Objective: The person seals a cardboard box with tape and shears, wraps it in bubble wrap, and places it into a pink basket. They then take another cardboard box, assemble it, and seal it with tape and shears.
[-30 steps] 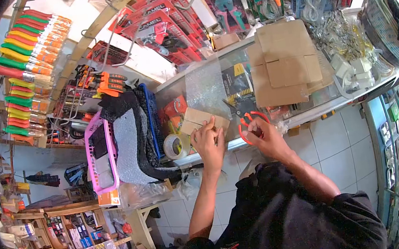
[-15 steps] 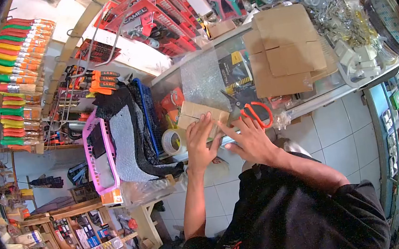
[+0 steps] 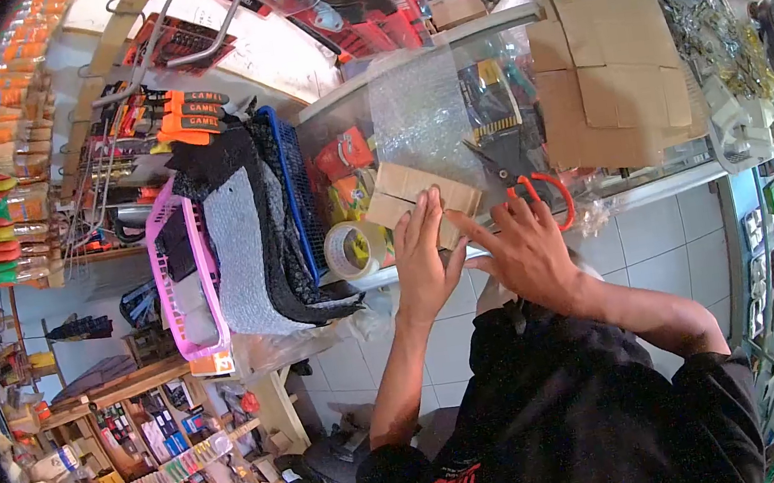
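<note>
The small cardboard piece [image 3: 408, 190] lies at the near edge of the glass-topped bench [image 3: 515, 24], set at a slant, with a dark slit or seam running across its top. The left hand [image 3: 424, 266] rests on it, fingers released and extended, their tips flat on the cardboard and the thumb spread toward the other hand. The right hand [image 3: 531, 257] is just beside, its index finger reaching to the cardboard's right-hand side, the thumb pointing at the left thumb. Its fingers are released too, bent and slightly spread; the middle ones lie at the red-handled scissors [image 3: 564, 199] (whether they press on the handles, I cannot tell). The scissors' dark blades stand apart, pointing away from the person and toward the bubble wrap [image 3: 418, 105].

A tape roll [image 3: 356, 248] is just left of the cardboard piece, near the left hand, with a red packet [image 3: 342, 153] beyond it. Behind the scissors is a black-and-yellow package [image 3: 491, 96], and to their right lie large cardboard sheets [image 3: 614, 75], stacked and overlapping. Farther left, a blue basket [image 3: 297, 195] stands near a pink basket [image 3: 156, 272], with grey-and-black sheeting [image 3: 241, 261] draped between them.
</note>
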### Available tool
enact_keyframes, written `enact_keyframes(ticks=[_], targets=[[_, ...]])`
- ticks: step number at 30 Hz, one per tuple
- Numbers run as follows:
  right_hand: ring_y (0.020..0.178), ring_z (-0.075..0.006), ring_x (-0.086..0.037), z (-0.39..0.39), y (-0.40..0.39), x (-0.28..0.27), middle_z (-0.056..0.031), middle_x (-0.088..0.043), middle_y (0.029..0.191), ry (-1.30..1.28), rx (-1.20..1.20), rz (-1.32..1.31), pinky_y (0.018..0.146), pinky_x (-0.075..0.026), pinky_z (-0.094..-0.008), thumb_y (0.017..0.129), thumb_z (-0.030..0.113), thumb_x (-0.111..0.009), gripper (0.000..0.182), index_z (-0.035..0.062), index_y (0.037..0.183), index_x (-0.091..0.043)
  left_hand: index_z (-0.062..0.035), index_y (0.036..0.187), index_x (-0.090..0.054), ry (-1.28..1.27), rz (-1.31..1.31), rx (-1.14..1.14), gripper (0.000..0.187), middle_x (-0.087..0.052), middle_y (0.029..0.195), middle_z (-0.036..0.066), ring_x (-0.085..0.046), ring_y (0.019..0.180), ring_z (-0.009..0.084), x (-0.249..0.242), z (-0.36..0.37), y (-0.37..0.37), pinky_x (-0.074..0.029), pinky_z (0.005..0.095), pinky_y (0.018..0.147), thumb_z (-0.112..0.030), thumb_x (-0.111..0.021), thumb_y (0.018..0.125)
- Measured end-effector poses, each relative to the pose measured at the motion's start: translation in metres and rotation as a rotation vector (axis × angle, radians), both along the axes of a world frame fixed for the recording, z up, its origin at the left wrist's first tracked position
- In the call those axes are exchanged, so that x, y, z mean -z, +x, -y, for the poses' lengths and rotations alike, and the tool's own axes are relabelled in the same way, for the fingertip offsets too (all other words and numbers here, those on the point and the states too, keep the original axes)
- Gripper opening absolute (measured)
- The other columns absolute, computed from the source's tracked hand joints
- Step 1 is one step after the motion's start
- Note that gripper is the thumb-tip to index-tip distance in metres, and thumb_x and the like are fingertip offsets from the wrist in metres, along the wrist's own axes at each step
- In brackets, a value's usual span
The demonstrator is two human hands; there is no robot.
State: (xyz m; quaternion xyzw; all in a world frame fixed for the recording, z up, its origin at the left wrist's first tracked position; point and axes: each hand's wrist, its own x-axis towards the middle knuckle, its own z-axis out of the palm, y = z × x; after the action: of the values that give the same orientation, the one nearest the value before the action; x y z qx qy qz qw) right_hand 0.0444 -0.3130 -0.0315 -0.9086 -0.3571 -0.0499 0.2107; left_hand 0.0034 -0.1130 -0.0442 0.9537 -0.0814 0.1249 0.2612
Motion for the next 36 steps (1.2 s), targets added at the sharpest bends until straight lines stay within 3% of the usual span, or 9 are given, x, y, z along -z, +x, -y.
enact_keyframes(ticks=[3, 9, 12, 15, 18, 22, 28, 34, 36], targets=[[0.109, -0.0319, -0.056, 0.013, -0.006, -0.006, -0.011, -0.062, 0.119, -0.026, -0.005, 0.018, 0.092, -0.044, -0.0457, 0.089, 0.048, -0.073, 0.079, 0.0303, 0.159, -0.042, 0.0021, 0.15, -0.047, 0.025, -0.013, 0.003, 0.068, -0.046, 0.162, 0.016, -0.04, 0.151, 0.0326, 0.001, -0.001, -0.001, -0.032, 0.0524, 0.117, -0.017, -0.076, 0.091], [0.128, -0.0389, -0.054, 0.001, 0.004, -0.006, -0.02, -0.058, 0.136, 0.014, -0.042, -0.056, 0.108, -0.042, -0.0525, 0.088, 0.049, -0.075, 0.085, 0.0311, 0.162, -0.037, 0.0011, 0.153, -0.04, -0.008, 0.101, 0.069, 0.074, -0.04, 0.163, 0.026, -0.036, 0.152, 0.0401, 0.009, -0.004, -0.002, -0.029, 0.055, 0.12, -0.012, -0.077, 0.09], [0.136, -0.0447, -0.049, 0.004, -0.002, 0.003, -0.0264, -0.047, 0.15, 0.281, -0.044, -0.296, 0.115, -0.036, -0.0569, 0.093, 0.042, -0.075, 0.088, 0.0158, 0.165, -0.031, 0.0015, 0.159, -0.027, -0.213, 0.322, 0.085, 0.077, -0.031, 0.167, 0.026, -0.031, 0.155, 0.0373, 0.006, -0.014, -0.005, -0.025, 0.0546, 0.123, -0.018, -0.071, 0.098], [0.143, -0.0473, -0.043, 0.003, -0.011, 0.015, -0.0296, -0.042, 0.156, 0.554, 0.122, -0.561, 0.119, -0.032, -0.058, 0.096, 0.037, -0.074, 0.092, -0.0004, 0.163, -0.025, -0.0028, 0.162, -0.019, -0.532, 0.288, -0.269, 0.08, -0.028, 0.168, 0.023, -0.03, 0.155, 0.0328, 0.007, -0.023, -0.009, -0.027, 0.0493, 0.124, -0.012, -0.068, 0.099], [0.147, -0.048, -0.039, -0.007, -0.012, 0.009, -0.0323, -0.039, 0.158, 0.375, 0.07, -0.438, 0.121, -0.03, -0.0551, 0.096, 0.034, -0.074, 0.095, -0.0071, 0.162, -0.019, -0.005, 0.162, -0.021, -0.819, 0.025, -0.349, 0.078, -0.033, 0.165, 0.021, -0.032, 0.153, 0.0316, 0.005, -0.019, -0.004, -0.034, 0.0422, 0.12, -0.008, -0.067, 0.1], [0.151, -0.0435, -0.037, -0.018, -0.008, 0.005, -0.0325, -0.037, 0.16, 0.507, 0.117, -0.639, 0.123, -0.031, -0.0484, 0.094, 0.033, -0.077, 0.101, -0.006, 0.163, -0.015, -0.0043, 0.16, -0.024, -0.647, 0.127, -0.3, 0.078, -0.043, 0.159, 0.021, -0.045, 0.144, 0.0285, -0.024, -0.006, -0.006, -0.044, 0.0351, 0.107, -0.007, -0.071, 0.097], [0.154, -0.0301, -0.034, 0.006, -0.012, 0.025, -0.0254, -0.032, 0.166, 0.979, 0.099, -0.879, 0.124, -0.03, -0.0434, 0.09, 0.018, -0.08, 0.104, -0.0062, 0.164, -0.011, -0.0064, 0.152, -0.036, -0.459, 0.378, -0.059, 0.091, -0.063, 0.132, 0.016, -0.06, 0.122, 0.029, -0.029, -0.004, -0.036, -0.046, 0.0487, 0.105, -0.002, -0.09, 0.079], [0.156, -0.0284, -0.028, 0.028, -0.015, -0.002, -0.0219, -0.03, 0.168, 1.062, -0.032, -0.723, 0.127, -0.021, -0.0427, 0.086, 0.016, -0.083, 0.108, -0.0087, 0.163, -0.013, -0.0166, 0.143, -0.046, -0.404, 0.535, 0.072, 0.086, -0.073, 0.12, 0.007, -0.065, 0.117, 0.0331, -0.06, 0.003, -0.052, -0.044, 0.0621, 0.107, -0.013, -0.096, 0.073], [0.156, -0.0281, -0.028, 0.034, -0.022, -0.013, -0.0211, -0.029, 0.169, 1.121, -0.017, -0.85, 0.127, -0.02, -0.0428, 0.085, 0.015, -0.082, 0.107, -0.0091, 0.163, -0.014, -0.0218, 0.141, -0.047, -0.399, 0.532, 0.083, 0.086, -0.074, 0.118, 0.002, -0.065, 0.118, 0.034, -0.067, 0.002, -0.058, -0.042, 0.0662, 0.107, -0.02, -0.098, 0.072]])
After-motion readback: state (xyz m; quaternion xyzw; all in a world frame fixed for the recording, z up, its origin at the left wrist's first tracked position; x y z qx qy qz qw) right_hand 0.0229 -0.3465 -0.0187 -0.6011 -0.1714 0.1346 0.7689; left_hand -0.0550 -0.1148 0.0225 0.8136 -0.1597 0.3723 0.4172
